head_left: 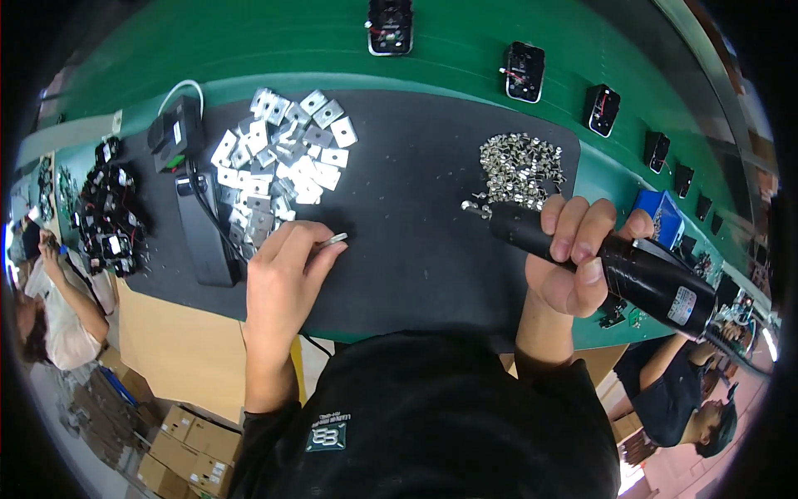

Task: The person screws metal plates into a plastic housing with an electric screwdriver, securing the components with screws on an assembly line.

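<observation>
My left hand (287,270) pinches a small silver metal plate (334,239) between thumb and fingertips, just over the black mat (399,283). To its upper left lies a loose heap of similar square metal plates (287,150), many with a hole in the middle. My right hand (578,254) is wrapped round a black corded electric screwdriver (657,287), tilted so that its tip points up and left. At that tip is a small shiny screw (468,205); whether it sits on the bit I cannot tell. Right beside it spreads a pile of silver screws (519,166).
A black power box (204,233) and adapter (177,133) with cables stand left of the plates. Further left is a heap of black parts (108,216). Black housings (524,72) line the green belt (457,58). A blue bin (659,216) stands right; people work at both sides.
</observation>
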The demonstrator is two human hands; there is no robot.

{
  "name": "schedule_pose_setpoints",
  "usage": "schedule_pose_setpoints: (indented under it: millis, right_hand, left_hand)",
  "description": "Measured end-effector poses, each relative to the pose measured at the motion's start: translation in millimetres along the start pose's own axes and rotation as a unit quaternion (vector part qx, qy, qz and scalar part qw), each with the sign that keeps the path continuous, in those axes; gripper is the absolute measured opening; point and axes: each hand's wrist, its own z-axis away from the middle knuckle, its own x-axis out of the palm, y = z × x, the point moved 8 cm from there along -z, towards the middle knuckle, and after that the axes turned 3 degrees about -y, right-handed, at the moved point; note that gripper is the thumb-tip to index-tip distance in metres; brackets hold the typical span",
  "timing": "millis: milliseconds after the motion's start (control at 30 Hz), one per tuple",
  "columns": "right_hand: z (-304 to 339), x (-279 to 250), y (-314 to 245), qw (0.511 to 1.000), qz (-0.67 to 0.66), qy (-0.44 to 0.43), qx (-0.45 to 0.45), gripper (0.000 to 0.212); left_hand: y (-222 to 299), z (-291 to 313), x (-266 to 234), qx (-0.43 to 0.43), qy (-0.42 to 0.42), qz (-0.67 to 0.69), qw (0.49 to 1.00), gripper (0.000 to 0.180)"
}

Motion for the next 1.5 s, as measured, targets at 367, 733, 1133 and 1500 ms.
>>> schedule_pose_setpoints:
  millis: [367,733,1133,1500]
  right_hand:
    - [9.1,-8.2,-3.7,0.996,-0.04,0.052,0.062,0.047]
    - [18.4,-6.3,6.0,0.984,-0.11,-0.018,0.14,0.047]
    - [18.0,2.5,5.6,0.981,-0.124,-0.061,0.139,0.048]
    - [27.6,-0.1,-6.0,0.987,-0.103,-0.001,0.12,0.041]
  left_hand:
    - [43.2,-136.0,-38.5,0.164,0.065,-0.07,0.982,0.018]
    - [24.2,-238.8,-4.4,0.196,-0.07,-0.128,0.97,0.019]
    - [6.8,-237.4,14.6,0.102,-0.1,-0.035,0.989,0.033]
    - [62.0,-99.3,11.9,0.157,-0.094,0.013,0.983,0.029]
